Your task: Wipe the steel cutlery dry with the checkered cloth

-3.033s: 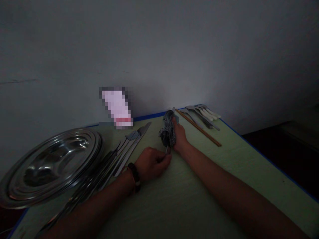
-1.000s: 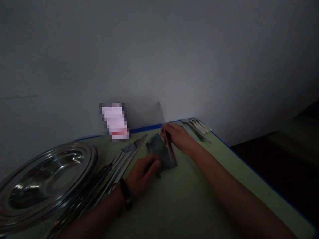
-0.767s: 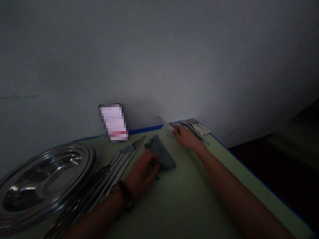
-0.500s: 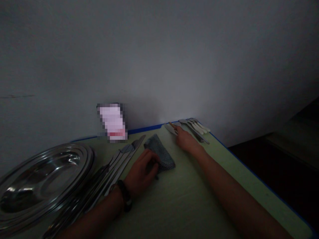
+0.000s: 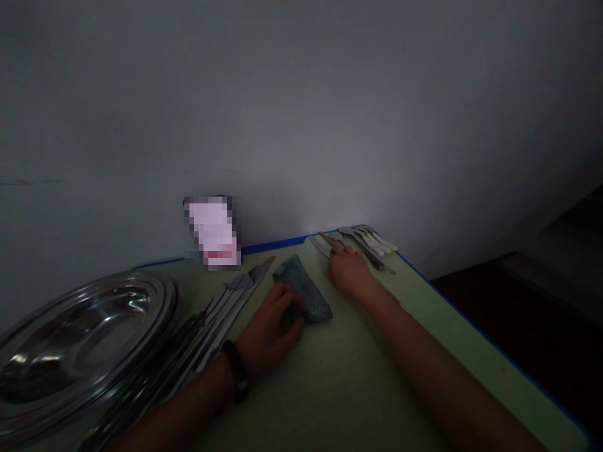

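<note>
My left hand rests at the near left edge of a folded grey-blue checked cloth, its fingers loosely bent and the thumb apart; I see nothing held in it. My right hand lies over the far cutlery, fingertips spread by a thin brown stick-like handle and a knife blade. The hand hides their near ends. Just right of it lie metal cutlery pieces and several white-handled forks.
Stacked oval steel dishes stand at the left. A row of long metal cutlery lies between them and my left hand. A phone leans on the wall. The green table has a blue edge.
My right hand has drawn back slightly toward me and its fingers have spread, showing more of the brown handle. My left hand has barely shifted at the cloth.
</note>
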The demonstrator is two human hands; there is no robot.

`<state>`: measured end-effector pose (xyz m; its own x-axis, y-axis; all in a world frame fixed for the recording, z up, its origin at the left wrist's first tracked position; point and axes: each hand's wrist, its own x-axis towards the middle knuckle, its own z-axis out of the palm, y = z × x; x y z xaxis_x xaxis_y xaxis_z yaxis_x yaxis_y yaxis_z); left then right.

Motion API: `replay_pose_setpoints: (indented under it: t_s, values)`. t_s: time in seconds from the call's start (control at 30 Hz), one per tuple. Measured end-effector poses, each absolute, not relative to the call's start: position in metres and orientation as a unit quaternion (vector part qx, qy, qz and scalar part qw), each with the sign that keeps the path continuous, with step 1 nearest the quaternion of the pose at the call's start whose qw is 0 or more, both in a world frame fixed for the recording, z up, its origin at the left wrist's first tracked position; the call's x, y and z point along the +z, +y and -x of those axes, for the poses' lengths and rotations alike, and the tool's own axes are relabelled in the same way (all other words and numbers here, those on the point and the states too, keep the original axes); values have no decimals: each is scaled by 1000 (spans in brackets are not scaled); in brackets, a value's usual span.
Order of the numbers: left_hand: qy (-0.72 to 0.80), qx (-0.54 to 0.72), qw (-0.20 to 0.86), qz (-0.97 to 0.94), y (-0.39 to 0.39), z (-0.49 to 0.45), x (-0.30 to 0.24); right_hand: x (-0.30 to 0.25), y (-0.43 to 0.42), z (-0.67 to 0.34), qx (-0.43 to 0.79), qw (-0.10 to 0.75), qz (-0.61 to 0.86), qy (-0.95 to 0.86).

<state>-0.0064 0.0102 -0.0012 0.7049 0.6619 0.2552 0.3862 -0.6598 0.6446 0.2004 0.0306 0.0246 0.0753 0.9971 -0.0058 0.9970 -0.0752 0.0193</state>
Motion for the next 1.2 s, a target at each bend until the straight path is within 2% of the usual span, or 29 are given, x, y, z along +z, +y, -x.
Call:
replay_pose_setpoints:
  t_s: [0.3, 0.83, 1.2]
  values:
    - [292, 239, 293, -879, 11, 6, -2, 23, 27, -202, -48, 21, -711, 701]
    - [292, 233, 290, -881, 11, 4, 1, 23, 31, -209, -17, 23, -761, 648]
    - [289, 231, 286, -884, 11, 4, 0, 25, 32, -215, -55, 16, -762, 645]
